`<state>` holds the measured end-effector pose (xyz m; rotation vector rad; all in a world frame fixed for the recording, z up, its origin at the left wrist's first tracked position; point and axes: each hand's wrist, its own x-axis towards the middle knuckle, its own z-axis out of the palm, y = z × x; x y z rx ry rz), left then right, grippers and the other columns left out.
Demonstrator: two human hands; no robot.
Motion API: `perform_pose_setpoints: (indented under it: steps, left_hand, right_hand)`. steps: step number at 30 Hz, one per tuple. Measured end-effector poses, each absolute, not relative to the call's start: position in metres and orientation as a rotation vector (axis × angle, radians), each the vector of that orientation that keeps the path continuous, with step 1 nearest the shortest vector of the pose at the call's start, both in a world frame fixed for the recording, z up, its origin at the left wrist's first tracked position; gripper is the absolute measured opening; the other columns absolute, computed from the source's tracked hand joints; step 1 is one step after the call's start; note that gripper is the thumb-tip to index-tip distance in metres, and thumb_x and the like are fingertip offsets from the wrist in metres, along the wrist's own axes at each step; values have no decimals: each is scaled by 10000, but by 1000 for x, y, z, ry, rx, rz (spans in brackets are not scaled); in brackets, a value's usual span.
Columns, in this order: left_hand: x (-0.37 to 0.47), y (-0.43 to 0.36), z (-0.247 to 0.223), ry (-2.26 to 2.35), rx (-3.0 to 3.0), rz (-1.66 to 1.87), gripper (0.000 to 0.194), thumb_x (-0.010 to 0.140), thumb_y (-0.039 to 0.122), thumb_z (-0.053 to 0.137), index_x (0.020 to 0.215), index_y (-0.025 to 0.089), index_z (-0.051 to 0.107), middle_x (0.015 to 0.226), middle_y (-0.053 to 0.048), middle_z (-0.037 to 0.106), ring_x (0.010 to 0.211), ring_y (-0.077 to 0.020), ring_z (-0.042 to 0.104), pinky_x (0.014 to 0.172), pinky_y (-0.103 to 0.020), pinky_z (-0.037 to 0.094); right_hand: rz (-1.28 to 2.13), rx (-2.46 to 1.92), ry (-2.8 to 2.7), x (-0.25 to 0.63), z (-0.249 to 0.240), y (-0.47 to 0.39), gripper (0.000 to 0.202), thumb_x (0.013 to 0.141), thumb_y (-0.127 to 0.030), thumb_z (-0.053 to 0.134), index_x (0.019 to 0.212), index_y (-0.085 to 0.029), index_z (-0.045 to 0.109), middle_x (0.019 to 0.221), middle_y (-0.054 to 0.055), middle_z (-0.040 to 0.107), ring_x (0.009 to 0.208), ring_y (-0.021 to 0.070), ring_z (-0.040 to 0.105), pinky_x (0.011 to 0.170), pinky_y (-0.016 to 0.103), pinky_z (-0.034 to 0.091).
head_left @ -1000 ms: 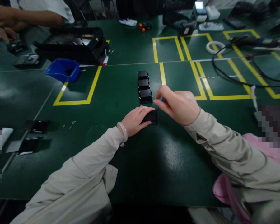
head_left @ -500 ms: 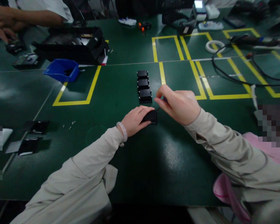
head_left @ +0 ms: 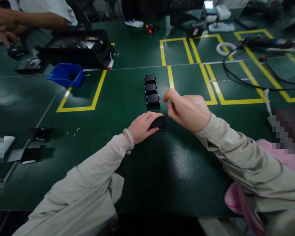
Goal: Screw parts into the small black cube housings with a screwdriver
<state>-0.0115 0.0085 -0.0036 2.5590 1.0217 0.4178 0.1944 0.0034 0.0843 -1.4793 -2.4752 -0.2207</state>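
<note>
My left hand [head_left: 144, 126] is closed over a small black block [head_left: 159, 122] and presses it against the green table. A thin dark rod-like tool [head_left: 166, 116] touches the block's right corner. Its upper end goes into my right hand [head_left: 188, 109], whose fingers are curled around it; most of the tool is hidden there. Just beyond the block, a row of three similar black blocks [head_left: 151, 88] stands on the table, with small bright screws sticking out at their sides.
Several loose screws [head_left: 76, 131] lie to the left, near black flat parts [head_left: 31, 154]. Farther back are a blue bin [head_left: 66, 74] and black trays [head_left: 71, 52], with a co-worker's arm [head_left: 39, 19] behind. A tape ring [head_left: 226, 49] and a black cable [head_left: 236, 77] lie at right.
My right thumb and forefinger have shifted slightly on the thin tool. My left hand and the block have stayed in place.
</note>
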Motion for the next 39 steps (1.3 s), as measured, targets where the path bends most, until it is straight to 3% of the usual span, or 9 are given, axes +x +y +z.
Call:
perform_pose_setpoints:
  steps: [39]
  left_hand:
    - [-9, 8, 1, 1075, 2493, 404, 404, 936, 348, 524, 1277, 142, 462, 1258, -125, 563, 1107, -268, 539, 990, -450, 441]
  right_hand:
    - [-127, -1403, -2495, 197, 81, 4, 289, 968, -337, 360, 1083, -162, 559, 727, 29, 685, 617, 141, 587, 555, 255, 218]
